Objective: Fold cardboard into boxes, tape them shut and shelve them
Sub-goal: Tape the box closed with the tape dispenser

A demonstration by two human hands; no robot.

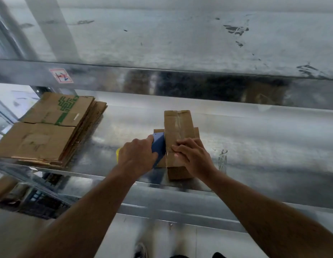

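A small brown cardboard box (177, 125) stands on the metal shelf (255, 138), with clear tape along its top seam. My left hand (136, 155) grips a blue tape dispenser (158, 146) with a yellow part, held against the box's left side. On the near end of the box top, my right hand (192, 156) presses down with bent fingers. A flat piece of cardboard (196, 132) lies under the box.
A stack of flattened cardboard (46, 131) lies at the shelf's left end. A higher metal shelf (180, 40) runs across above. A scrap of clear tape (222, 159) sticks up right of the box. The floor and my shoes show below.
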